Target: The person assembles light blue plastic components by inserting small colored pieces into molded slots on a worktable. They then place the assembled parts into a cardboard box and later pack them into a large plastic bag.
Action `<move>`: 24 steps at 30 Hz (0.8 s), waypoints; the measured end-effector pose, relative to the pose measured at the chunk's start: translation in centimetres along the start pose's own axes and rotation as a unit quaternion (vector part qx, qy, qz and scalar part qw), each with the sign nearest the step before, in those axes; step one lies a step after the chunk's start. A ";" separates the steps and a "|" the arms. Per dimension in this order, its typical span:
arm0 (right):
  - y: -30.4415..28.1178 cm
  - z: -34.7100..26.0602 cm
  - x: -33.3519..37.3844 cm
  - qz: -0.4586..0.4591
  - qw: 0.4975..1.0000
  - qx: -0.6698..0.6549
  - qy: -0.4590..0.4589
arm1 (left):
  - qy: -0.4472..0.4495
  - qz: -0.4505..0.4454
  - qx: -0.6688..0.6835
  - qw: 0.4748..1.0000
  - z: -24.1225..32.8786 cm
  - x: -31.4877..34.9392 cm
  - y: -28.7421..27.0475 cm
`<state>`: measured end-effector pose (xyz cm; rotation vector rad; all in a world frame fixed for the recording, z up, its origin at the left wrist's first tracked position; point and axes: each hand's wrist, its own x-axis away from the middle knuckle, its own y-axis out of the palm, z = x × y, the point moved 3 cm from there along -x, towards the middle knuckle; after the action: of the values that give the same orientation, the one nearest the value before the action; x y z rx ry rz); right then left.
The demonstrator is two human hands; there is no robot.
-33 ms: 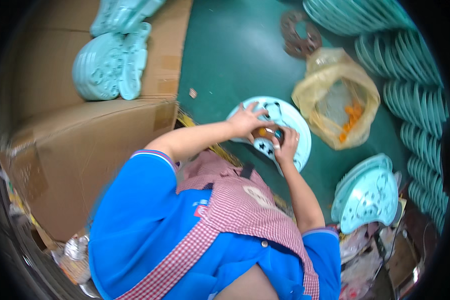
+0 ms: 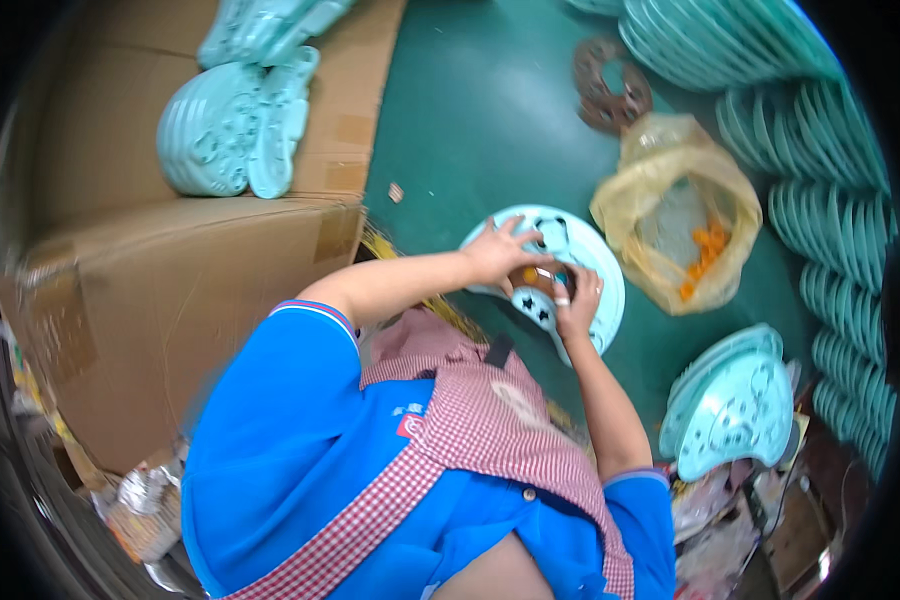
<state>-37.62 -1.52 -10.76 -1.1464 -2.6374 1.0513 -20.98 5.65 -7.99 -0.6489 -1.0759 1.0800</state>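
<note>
At one o'clock from the checked apron [image 2: 480,400], the turquoise panel [image 2: 610,285] lies on the green surface [image 2: 470,130], the left hand [image 2: 495,255] spread over its nine o'clock side; the right hand [image 2: 580,302] curls at the brown piece [image 2: 542,284], whether gripping I can't tell. The panel looks like thin plastic, probably light, stiff, a bit slippery, best held by its smooth three o'clock rim.

Brown cardboard box [image 2: 190,310] beside green tabletop [image 2: 460,130].
</note>
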 end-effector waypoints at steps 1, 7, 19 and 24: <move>0.4 0.9 -0.3 -0.013 0.997 -0.049 0.061 | 0.001 0.011 0.001 1.000 -0.4 -0.2 1.0; 1.3 3.1 3.1 0.058 0.998 -0.021 0.010 | 0.016 -0.013 0.004 1.000 -0.1 0.2 3.2; 2.6 3.7 2.7 0.004 0.996 0.086 -0.010 | 0.022 0.002 -0.038 0.999 -0.8 -0.1 2.6; -0.3 4.8 9.6 0.162 0.936 0.186 0.252 | -0.195 0.105 0.055 0.974 -1.7 0.7 4.6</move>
<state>-46.29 2.09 -16.06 -1.5326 -1.8091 1.0610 -21.09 8.16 -12.24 -0.4773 -1.2917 1.4829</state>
